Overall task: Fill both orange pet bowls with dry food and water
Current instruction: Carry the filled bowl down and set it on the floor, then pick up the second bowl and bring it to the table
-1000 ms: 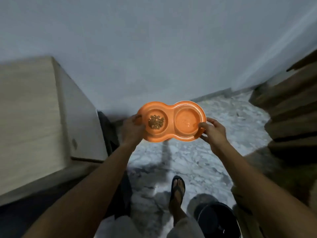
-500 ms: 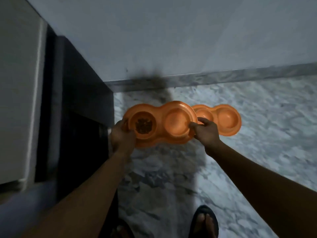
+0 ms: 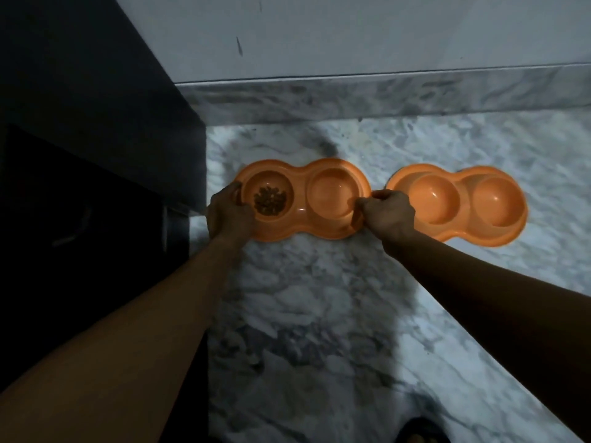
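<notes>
A sandal was seen on the marble floor. The bowl was gripped at its ends by the curled fingers of the left hand and right hand, its long axis set left-right, with kibble in the left well. It was flanked by a dark cabinet and a second bowl; skirting lay beyond.

No text, label, brand, number or sign is legible; the left orange bowl set, right orange bowl set, marble floor and dark cabinet show plain surfaces. A short dark streak on the wall forms no character.
</notes>
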Demonstrator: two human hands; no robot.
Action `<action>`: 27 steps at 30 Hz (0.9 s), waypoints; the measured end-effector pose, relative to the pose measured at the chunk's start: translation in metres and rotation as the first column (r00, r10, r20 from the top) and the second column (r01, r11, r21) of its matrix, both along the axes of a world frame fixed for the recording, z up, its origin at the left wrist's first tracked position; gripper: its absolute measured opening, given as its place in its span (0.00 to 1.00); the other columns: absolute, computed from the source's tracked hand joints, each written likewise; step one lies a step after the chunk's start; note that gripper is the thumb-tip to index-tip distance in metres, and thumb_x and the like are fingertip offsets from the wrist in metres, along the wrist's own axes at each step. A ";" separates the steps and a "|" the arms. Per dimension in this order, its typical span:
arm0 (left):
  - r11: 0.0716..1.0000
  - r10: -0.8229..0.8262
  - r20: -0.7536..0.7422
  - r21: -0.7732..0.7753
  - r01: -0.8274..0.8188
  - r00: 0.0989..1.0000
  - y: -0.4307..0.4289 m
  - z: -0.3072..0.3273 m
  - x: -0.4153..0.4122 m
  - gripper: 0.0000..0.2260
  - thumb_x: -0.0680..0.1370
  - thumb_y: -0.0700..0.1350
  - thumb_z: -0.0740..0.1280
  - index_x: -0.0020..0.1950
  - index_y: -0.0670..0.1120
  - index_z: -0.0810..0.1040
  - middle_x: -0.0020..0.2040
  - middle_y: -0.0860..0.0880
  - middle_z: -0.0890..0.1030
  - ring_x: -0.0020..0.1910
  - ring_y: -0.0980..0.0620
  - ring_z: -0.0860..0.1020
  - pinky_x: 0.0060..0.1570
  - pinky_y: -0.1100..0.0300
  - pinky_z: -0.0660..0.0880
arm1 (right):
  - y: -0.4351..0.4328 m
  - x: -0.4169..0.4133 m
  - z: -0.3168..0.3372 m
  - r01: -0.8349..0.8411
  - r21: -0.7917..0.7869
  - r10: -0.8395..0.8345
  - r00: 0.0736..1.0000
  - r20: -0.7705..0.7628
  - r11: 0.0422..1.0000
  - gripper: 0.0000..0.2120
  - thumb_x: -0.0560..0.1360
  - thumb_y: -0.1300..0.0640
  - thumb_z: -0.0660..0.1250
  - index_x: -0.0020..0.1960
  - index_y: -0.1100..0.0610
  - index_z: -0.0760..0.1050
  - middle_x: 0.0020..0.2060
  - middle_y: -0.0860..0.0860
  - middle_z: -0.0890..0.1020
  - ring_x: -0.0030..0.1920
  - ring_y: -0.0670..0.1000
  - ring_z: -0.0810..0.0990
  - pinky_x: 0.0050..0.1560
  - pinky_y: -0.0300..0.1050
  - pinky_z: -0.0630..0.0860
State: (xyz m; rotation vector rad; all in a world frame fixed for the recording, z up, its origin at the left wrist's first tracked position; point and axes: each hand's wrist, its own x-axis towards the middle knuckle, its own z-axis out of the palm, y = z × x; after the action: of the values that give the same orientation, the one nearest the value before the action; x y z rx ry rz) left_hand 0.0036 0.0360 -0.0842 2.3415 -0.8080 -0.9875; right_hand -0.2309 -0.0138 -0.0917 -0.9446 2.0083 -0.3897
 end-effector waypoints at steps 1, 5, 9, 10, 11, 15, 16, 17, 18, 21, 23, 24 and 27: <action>1.000 -0.019 0.022 0.001 0.019 1.000 0.000 -0.001 -0.001 0.22 0.74 0.35 0.64 0.68 0.45 0.78 0.63 0.42 0.81 0.63 0.41 0.78 0.61 0.54 0.73 | 0.002 0.001 0.002 -0.023 -0.015 0.023 1.000 -0.017 1.000 0.24 0.72 0.51 0.74 0.66 0.59 0.80 0.57 0.57 0.85 0.59 0.57 0.83 0.61 0.50 0.78; 0.993 -0.087 0.128 -0.069 0.096 0.988 0.000 0.004 -0.028 0.23 0.77 0.42 0.68 0.73 0.44 0.73 0.73 0.42 0.72 0.73 0.43 0.69 0.72 0.52 0.65 | 0.006 -0.003 0.014 -0.039 -0.108 0.035 0.998 -0.044 0.993 0.23 0.75 0.48 0.73 0.67 0.57 0.79 0.61 0.56 0.83 0.62 0.57 0.81 0.63 0.48 0.75; 0.938 -0.278 0.143 -0.174 0.301 0.950 -0.011 0.017 -0.085 0.24 0.73 0.43 0.71 0.69 0.43 0.77 0.72 0.41 0.74 0.72 0.41 0.70 0.72 0.50 0.64 | 0.007 -0.040 0.024 -0.017 -0.206 -0.008 0.993 -0.122 0.978 0.21 0.75 0.47 0.73 0.64 0.56 0.80 0.59 0.56 0.84 0.60 0.56 0.81 0.58 0.45 0.74; 0.924 -0.314 0.140 -0.182 0.337 0.939 -0.016 0.020 -0.100 0.24 0.73 0.44 0.72 0.69 0.43 0.77 0.72 0.41 0.74 0.72 0.41 0.70 0.73 0.51 0.64 | 0.007 -0.053 0.025 -0.009 -0.219 -0.024 0.989 -0.146 0.976 0.21 0.74 0.46 0.72 0.64 0.55 0.80 0.59 0.57 0.83 0.59 0.57 0.81 0.58 0.46 0.74; 0.912 -0.345 0.133 -0.186 0.365 0.929 -0.021 0.023 -0.117 0.25 0.73 0.43 0.73 0.70 0.43 0.76 0.72 0.41 0.74 0.72 0.42 0.70 0.72 0.53 0.63 | 0.007 -0.067 0.026 0.005 -0.219 -0.043 0.985 -0.167 0.976 0.22 0.74 0.46 0.72 0.64 0.55 0.80 0.60 0.58 0.82 0.60 0.58 0.80 0.59 0.48 0.75; 0.885 -0.437 0.096 -0.134 0.446 0.894 -0.035 0.027 -0.183 0.27 0.76 0.52 0.72 0.73 0.47 0.73 0.72 0.46 0.74 0.72 0.45 0.70 0.69 0.53 0.66 | 0.011 -0.128 0.023 0.073 -0.164 -0.120 0.947 -0.298 0.984 0.28 0.75 0.44 0.71 0.71 0.54 0.74 0.68 0.60 0.74 0.68 0.61 0.73 0.63 0.54 0.72; 0.889 -0.442 0.092 -0.092 0.449 0.892 -0.037 0.024 -0.197 0.28 0.76 0.55 0.71 0.74 0.48 0.72 0.71 0.46 0.74 0.71 0.44 0.71 0.67 0.52 0.67 | 0.011 -0.142 0.020 0.113 -0.142 -0.154 0.934 -0.323 0.983 0.29 0.76 0.43 0.70 0.73 0.54 0.71 0.70 0.60 0.72 0.70 0.63 0.71 0.65 0.57 0.71; 0.891 -0.447 0.101 -0.046 0.453 0.889 -0.040 0.020 -0.214 0.28 0.76 0.58 0.70 0.73 0.48 0.72 0.70 0.45 0.75 0.69 0.43 0.72 0.65 0.50 0.69 | 0.012 -0.157 0.019 0.158 -0.123 -0.191 0.921 -0.340 0.980 0.31 0.76 0.43 0.69 0.74 0.54 0.69 0.72 0.60 0.70 0.71 0.64 0.69 0.67 0.59 0.69; 0.892 -0.450 0.119 0.009 0.452 0.885 -0.041 0.016 -0.228 0.28 0.76 0.60 0.69 0.72 0.47 0.73 0.68 0.43 0.76 0.67 0.40 0.74 0.62 0.49 0.71 | 0.012 -0.170 0.015 0.194 -0.114 -0.222 0.916 -0.333 0.974 0.32 0.77 0.42 0.68 0.75 0.55 0.66 0.73 0.60 0.68 0.72 0.65 0.68 0.68 0.61 0.68; 0.889 -0.456 0.165 0.139 0.437 0.875 -0.037 -0.002 -0.264 0.28 0.76 0.60 0.67 0.72 0.48 0.72 0.67 0.40 0.74 0.66 0.36 0.74 0.61 0.47 0.71 | 0.015 -0.202 0.000 0.302 -0.094 -0.316 0.922 -0.224 0.949 0.32 0.78 0.45 0.67 0.77 0.58 0.63 0.72 0.63 0.68 0.69 0.66 0.72 0.67 0.60 0.72; 0.900 -0.434 0.200 0.132 0.415 0.878 -0.031 -0.015 -0.268 0.27 0.75 0.57 0.67 0.73 0.49 0.70 0.65 0.40 0.75 0.64 0.35 0.74 0.59 0.46 0.72 | 0.017 -0.206 -0.007 0.330 -0.097 -0.343 0.922 -0.180 0.939 0.28 0.79 0.48 0.66 0.73 0.61 0.68 0.67 0.64 0.74 0.64 0.66 0.77 0.63 0.59 0.75; 0.904 -0.428 0.214 0.102 0.415 0.878 -0.031 -0.022 -0.271 0.27 0.75 0.55 0.67 0.73 0.49 0.71 0.63 0.39 0.76 0.63 0.34 0.75 0.57 0.46 0.73 | 0.017 -0.212 -0.010 0.339 -0.115 -0.354 0.921 -0.164 0.934 0.24 0.79 0.49 0.66 0.70 0.61 0.70 0.64 0.63 0.76 0.60 0.65 0.78 0.61 0.58 0.77; 0.908 -0.413 0.197 0.009 0.419 0.889 -0.031 -0.023 -0.268 0.25 0.71 0.53 0.66 0.67 0.47 0.76 0.57 0.39 0.81 0.56 0.34 0.78 0.56 0.47 0.75 | 0.018 -0.216 -0.003 0.409 -0.116 -0.419 0.904 -0.084 0.905 0.19 0.78 0.54 0.65 0.65 0.63 0.74 0.52 0.57 0.79 0.49 0.57 0.77 0.57 0.58 0.78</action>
State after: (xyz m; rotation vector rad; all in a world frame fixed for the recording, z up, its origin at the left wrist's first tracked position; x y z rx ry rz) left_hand -0.2643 0.0051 -0.1072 2.3073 -1.4405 -0.9027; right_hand -0.4473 0.0046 -0.0947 -0.5950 2.3086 -0.6865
